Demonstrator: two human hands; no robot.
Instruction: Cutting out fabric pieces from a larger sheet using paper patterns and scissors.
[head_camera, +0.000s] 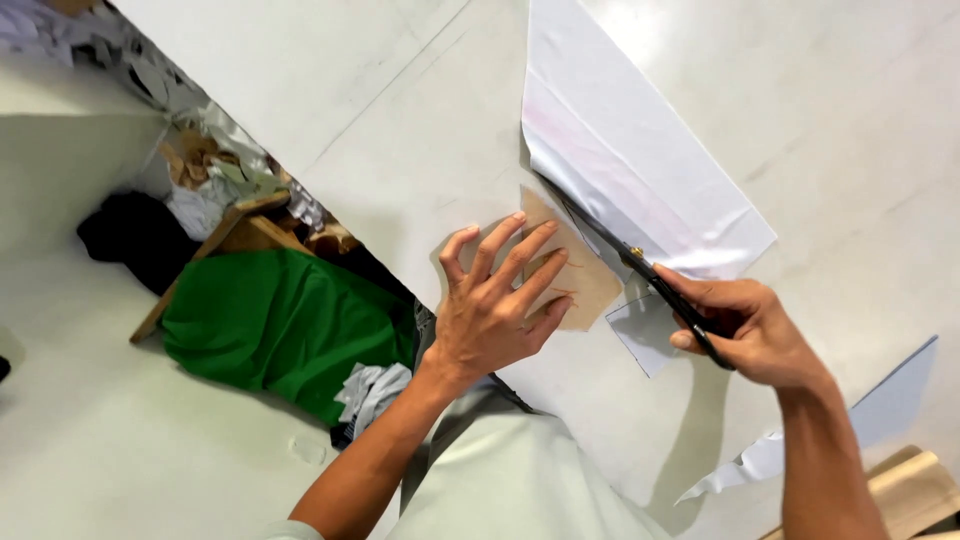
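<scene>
Your left hand (490, 315) presses flat, fingers spread, on a tan pattern (572, 272) lying on white fabric (630, 160) on the table (380, 120). Your right hand (750, 330) grips black scissors (640, 268), whose long axis runs diagonally, tips pointing up-left along the pattern's edge.

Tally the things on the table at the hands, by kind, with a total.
White fabric sheet: 1
Brown paper pattern: 1
Black scissors: 1
Total: 3
The left hand presses the pattern; the right hand holds the scissors.
</scene>
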